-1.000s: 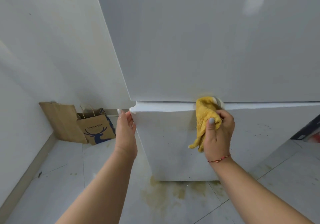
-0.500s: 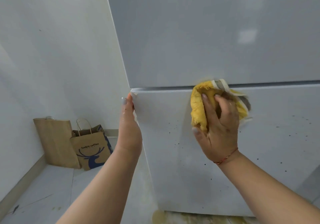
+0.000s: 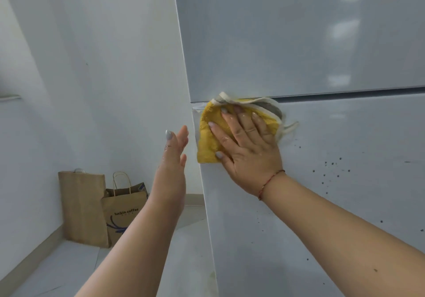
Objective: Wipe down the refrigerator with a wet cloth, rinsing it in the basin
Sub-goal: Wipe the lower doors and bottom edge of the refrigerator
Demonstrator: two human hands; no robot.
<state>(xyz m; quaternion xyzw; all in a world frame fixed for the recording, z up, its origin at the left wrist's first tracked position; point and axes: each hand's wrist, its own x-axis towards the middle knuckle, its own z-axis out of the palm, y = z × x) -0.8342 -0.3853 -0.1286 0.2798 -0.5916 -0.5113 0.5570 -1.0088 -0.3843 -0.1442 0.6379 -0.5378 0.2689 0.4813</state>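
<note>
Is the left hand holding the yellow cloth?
No, the left hand is open beside the fridge; the right hand presses the yellow cloth flat.

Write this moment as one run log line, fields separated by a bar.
right hand presses yellow cloth flat on lower door top corner | left hand open, beside door edge | dark specks remain

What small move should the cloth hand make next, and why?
Probably sweep the cloth rightward and down: the right hand presses it flat at the lower door's top left corner, and dark specks remain to its right.
</note>
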